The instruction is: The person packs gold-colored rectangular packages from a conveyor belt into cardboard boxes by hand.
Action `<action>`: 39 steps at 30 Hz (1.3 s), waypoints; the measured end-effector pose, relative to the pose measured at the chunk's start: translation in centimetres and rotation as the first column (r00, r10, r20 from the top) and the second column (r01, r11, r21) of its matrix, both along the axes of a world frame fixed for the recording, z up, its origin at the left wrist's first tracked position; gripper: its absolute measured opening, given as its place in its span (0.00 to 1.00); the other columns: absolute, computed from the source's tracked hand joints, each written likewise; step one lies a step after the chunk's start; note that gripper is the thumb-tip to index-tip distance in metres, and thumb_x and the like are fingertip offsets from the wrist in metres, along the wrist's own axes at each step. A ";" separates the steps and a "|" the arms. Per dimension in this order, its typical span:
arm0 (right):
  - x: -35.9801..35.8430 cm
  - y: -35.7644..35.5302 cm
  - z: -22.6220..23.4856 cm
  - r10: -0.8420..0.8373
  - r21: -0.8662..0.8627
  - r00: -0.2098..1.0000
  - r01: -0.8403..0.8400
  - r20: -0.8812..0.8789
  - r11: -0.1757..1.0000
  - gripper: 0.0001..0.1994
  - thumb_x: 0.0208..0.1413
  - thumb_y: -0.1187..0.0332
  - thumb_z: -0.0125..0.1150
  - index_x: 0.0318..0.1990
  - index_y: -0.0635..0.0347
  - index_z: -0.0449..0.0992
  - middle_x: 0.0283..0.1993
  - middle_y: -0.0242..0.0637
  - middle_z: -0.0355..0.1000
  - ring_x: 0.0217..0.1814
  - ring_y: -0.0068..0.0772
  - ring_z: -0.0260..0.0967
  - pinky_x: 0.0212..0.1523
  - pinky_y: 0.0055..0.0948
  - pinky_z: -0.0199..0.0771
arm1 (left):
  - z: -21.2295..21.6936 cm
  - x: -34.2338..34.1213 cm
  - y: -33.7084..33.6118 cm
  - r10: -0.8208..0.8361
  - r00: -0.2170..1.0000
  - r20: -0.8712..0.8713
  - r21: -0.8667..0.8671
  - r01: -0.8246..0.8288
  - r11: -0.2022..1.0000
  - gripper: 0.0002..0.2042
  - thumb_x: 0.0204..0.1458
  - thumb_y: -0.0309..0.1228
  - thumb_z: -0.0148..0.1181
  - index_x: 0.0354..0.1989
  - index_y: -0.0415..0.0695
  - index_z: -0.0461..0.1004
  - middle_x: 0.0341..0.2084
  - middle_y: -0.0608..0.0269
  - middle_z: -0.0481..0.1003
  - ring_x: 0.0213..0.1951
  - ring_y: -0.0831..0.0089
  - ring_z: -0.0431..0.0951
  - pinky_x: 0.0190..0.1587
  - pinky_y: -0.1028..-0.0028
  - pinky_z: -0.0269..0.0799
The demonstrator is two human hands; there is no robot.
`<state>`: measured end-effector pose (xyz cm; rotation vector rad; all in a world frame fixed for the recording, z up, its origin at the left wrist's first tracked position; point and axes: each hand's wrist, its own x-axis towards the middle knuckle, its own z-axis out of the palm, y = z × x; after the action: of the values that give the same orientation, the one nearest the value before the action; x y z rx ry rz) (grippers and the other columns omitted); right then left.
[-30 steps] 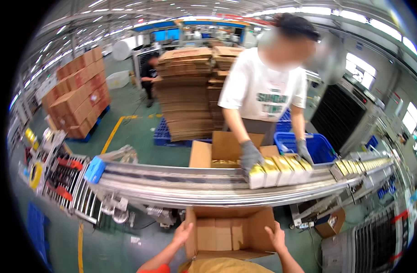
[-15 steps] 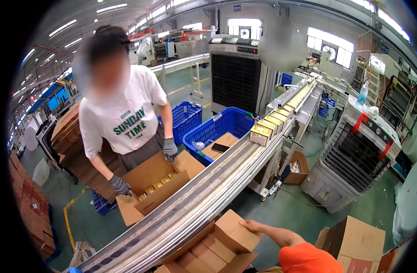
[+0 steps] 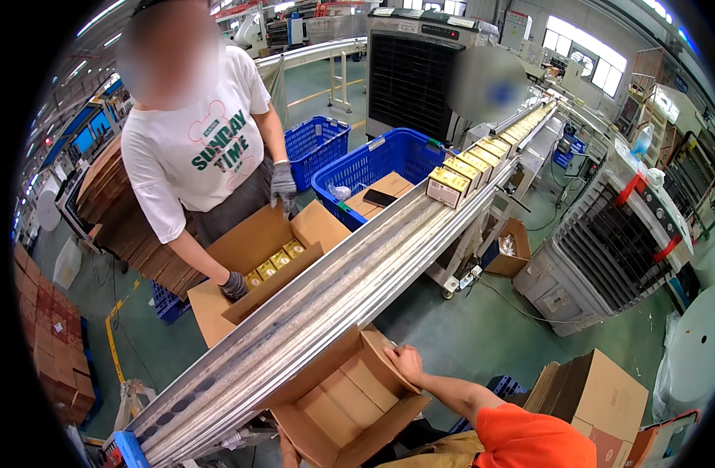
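An open, empty brown cardboard carton (image 3: 349,405) sits in front of me, below the long metal conveyor (image 3: 334,288). My right hand (image 3: 405,362) lies on the carton's far right flap with its fingers curled over the edge. Only a sliver of my left hand (image 3: 284,446) shows, at the carton's near left corner, and its grip is hidden. A row of small yellow-and-white boxes (image 3: 466,168) stands on the conveyor at the upper right, well away from both hands.
Across the conveyor a co-worker in a white T-shirt and grey gloves (image 3: 234,285) reaches into another carton (image 3: 256,249) holding yellow boxes. Blue crates (image 3: 388,156) stand behind it. A grey cooling unit (image 3: 607,249) and flat cardboard stacks (image 3: 591,390) are on my right.
My view has swung right and downward, so the conveyor now runs diagonally. My right hand stays on the carton flap. The co-worker has moved from the conveyor's boxes to the carton behind it.
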<state>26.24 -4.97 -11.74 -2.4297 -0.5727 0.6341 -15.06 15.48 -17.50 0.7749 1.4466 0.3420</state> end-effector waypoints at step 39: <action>-3.1 -4.8 1.3 0.213 -0.062 0.975 -0.210 0.060 0.976 0.22 0.58 0.49 0.47 0.38 0.64 0.73 0.33 0.58 0.73 0.38 0.61 0.72 0.40 0.51 0.72 | 4.1 5.7 -7.1 0.161 0.662 -0.732 0.575 0.474 0.666 0.18 0.52 0.41 0.57 0.43 0.37 0.73 0.30 0.41 0.76 0.34 0.45 0.75 0.37 0.56 0.69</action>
<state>23.14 -9.77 -10.43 -2.4687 -0.8608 0.6653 -9.35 8.37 -13.43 1.9021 1.9916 0.5055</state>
